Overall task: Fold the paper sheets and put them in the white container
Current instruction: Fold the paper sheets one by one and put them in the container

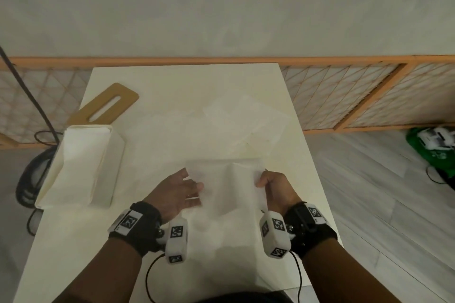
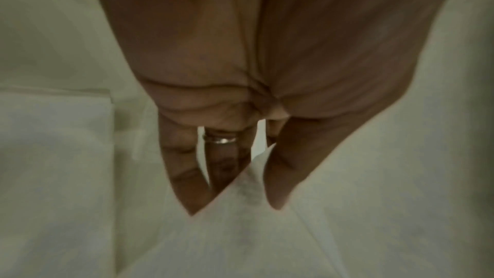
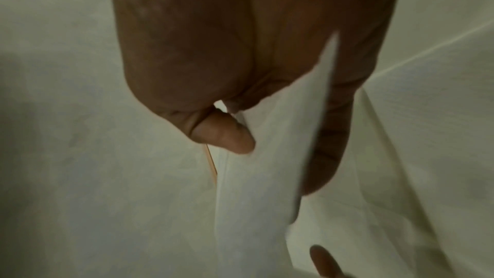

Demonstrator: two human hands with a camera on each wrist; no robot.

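Folding is under way: the paper sheet [image 1: 229, 187] is held just above the desk [image 1: 172, 96], the left hand [image 1: 176, 194] pinching one edge and the right hand [image 1: 275, 188] the opposite. Next they should meet and crease it, then carry it left to the white container [image 1: 78, 167].

Translucent paper sheet [image 1: 229, 187] lifted — white container [image 1: 81, 167] left, open-topped
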